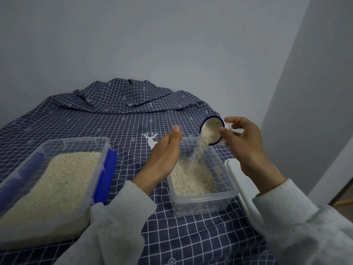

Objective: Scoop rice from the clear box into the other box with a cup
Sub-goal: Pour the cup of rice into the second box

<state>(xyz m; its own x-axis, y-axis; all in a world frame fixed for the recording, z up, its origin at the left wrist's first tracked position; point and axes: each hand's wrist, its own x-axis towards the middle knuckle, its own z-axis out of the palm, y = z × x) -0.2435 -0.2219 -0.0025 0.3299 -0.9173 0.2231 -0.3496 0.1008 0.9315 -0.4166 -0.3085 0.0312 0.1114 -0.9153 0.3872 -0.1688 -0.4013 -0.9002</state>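
A large clear box (23,167) with blue clips lies at the left, filled with rice (57,180). A smaller clear box (227,173) sits in the middle, with a layer of rice on its bottom. My right hand (242,148) holds a white cup (212,131) with a blue rim, tipped toward the left above the small box. A stream of rice (196,155) falls from the cup into that box. My left hand (166,155) rests edge-on against the small box's left rim, fingers straight and together, holding nothing.
A white lid (242,188) lies right of the small box, near the table's right edge. A dark blue checked cloth (122,115) covers the table and bunches up at the back against the grey wall.
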